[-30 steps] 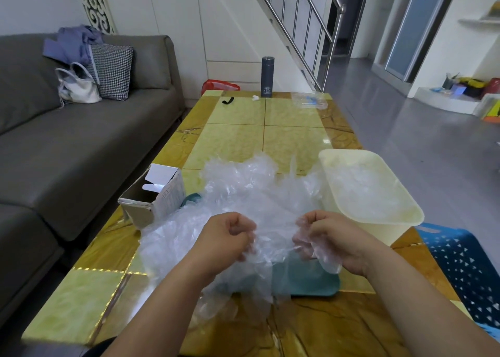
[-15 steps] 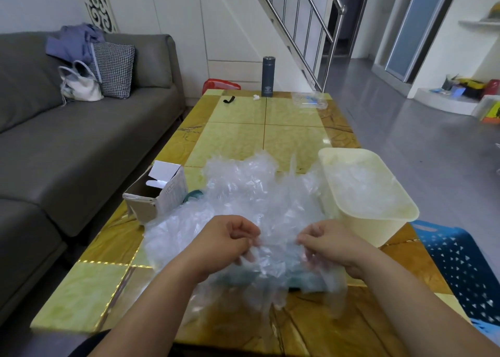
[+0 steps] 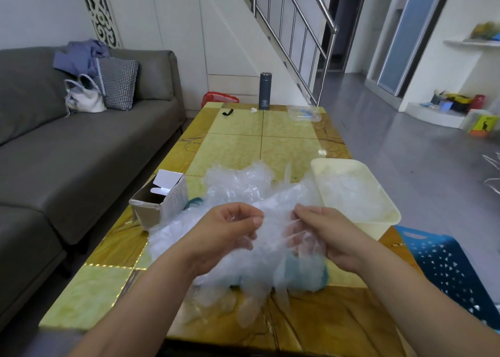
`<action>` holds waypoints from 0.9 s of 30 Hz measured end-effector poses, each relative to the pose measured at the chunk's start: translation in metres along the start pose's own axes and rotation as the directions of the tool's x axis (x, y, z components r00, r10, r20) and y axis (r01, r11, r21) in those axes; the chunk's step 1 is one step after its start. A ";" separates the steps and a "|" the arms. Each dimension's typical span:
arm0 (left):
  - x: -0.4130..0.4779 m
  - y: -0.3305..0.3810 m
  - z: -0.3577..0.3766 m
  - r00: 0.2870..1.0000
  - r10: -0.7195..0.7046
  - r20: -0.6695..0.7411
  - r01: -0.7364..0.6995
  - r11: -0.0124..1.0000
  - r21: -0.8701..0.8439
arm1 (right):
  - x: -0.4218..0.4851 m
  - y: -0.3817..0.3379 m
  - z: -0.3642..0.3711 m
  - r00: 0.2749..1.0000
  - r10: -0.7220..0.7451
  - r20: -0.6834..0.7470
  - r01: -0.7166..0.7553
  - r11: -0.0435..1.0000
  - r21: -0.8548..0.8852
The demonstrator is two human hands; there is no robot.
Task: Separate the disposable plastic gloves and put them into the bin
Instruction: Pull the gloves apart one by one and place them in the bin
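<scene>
Left hand (image 3: 230, 229): the fingers are curled, and thumb and fingertips pinch the edge of a thin clear glove (image 3: 284, 202). It is at about 6 o'clock of the table (image 3: 286, 145).
Right hand (image 3: 327, 237): it pinches the same glove from the other side, just at 3 o'clock of the left hand. More clear film hangs over its fingers.
Glove: it is stretched between the two hands, above the pile, and its far end rises toward 1 o'clock, near the bin.
Pile of gloves (image 3: 235, 183): a loose clear heap on the near half of the table, under and behind the hands.
Bin (image 3: 378, 228): cream plastic, at 3 o'clock of the pile, by the table's right edge. Clear gloves already lie inside.
Tray (image 3: 305, 275): teal, mostly hidden under the pile.
Box (image 3: 159, 205): open cardboard, at 9 o'clock of the pile, touching it.
Flask (image 3: 265, 90): dark, upright, at 12 o'clock on the far end.
Basket (image 3: 446, 270): blue, at 5 o'clock of the bin.
</scene>
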State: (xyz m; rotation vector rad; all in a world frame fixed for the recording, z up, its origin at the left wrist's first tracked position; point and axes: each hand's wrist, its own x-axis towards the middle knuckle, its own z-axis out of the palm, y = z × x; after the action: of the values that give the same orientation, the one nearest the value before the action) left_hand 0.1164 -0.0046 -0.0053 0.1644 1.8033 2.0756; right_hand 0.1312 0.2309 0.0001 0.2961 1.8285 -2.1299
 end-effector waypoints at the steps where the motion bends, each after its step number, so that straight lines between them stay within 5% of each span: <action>1: 0.003 0.006 0.004 1.000 0.015 0.015 -0.015 0.999 0.033 | 0.000 -0.008 -0.006 0.999 -0.029 -0.046 0.026 0.998 -0.052; 5: 0.020 0.028 0.034 0.997 0.038 0.073 -0.055 0.965 0.255 | 0.009 -0.037 -0.041 0.926 -0.237 -0.294 0.131 0.932 -0.337; 9: 0.047 0.044 0.069 0.997 0.045 0.059 -0.065 0.912 0.404 | 0.025 -0.067 -0.080 0.835 -0.341 -0.431 0.135 0.887 -0.441; 14: 0.076 0.059 0.089 0.989 0.037 0.143 -0.064 0.980 0.187 | 0.067 -0.084 -0.120 0.760 -0.347 -0.550 0.153 0.917 -0.368; 18: 0.100 0.062 0.091 0.993 0.069 0.092 -0.095 0.943 0.318 | 0.109 -0.079 -0.136 0.731 -0.343 -0.590 0.113 0.913 -0.391; 22: 0.123 0.070 0.098 0.999 0.047 0.006 -0.047 0.976 0.213 | 0.131 -0.069 -0.144 0.656 -0.441 -0.612 0.023 0.822 -0.569; 27: 0.170 0.079 0.134 0.997 0.072 0.041 -0.077 0.983 0.167 | 0.133 -0.068 -0.154 0.795 -0.405 -0.451 0.028 0.768 -0.640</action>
State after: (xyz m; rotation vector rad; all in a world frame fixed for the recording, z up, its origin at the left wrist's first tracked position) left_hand -0.0121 0.1728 0.0667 0.3172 1.9792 1.9544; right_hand -0.0252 0.3777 -0.0100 0.6237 2.9240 -1.5156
